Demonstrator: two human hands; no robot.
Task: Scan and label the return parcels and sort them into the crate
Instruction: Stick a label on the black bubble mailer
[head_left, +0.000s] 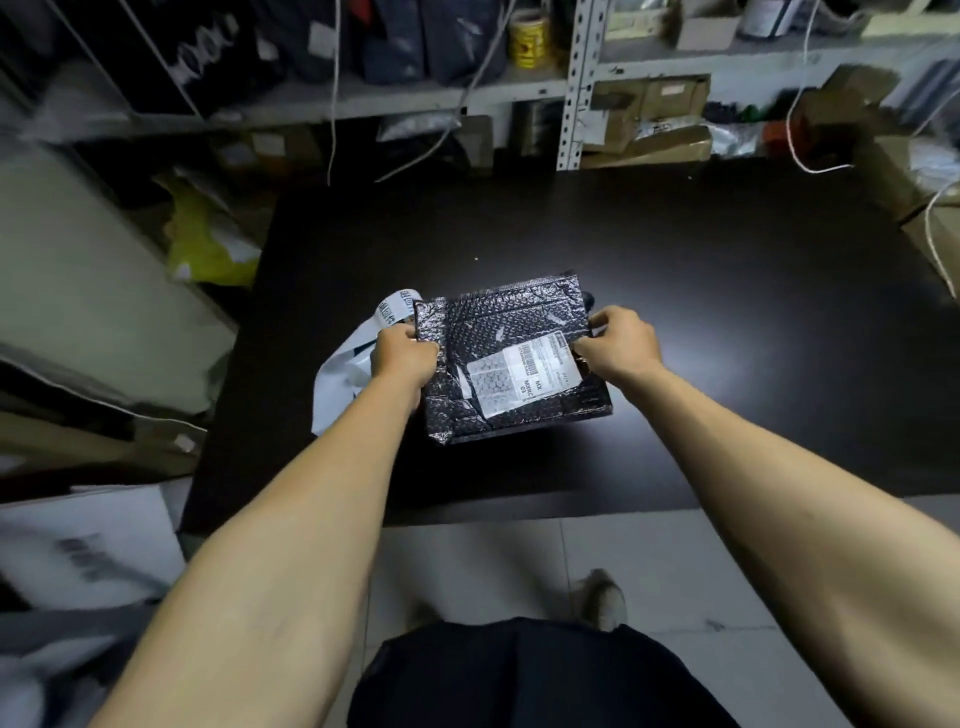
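Observation:
A black bubble-wrap parcel (506, 332) is held over the dark table (727, 291), with a white shipping label (522, 371) and barcode on its upper face. My left hand (402, 358) grips the parcel's left edge. My right hand (618, 343) pinches its right edge beside the label. A white plastic mailer bag (345, 371) hangs crumpled behind and below my left hand; whether that hand also holds it is unclear. No crate or scanner is in sight.
Metal shelving (574, 93) packed with cardboard boxes, bags and a yellow tape roll (529, 39) runs along the back. A yellow bag (208, 244) and white sacks lie at the left. White cables hang over the table's far edge. Tiled floor lies below.

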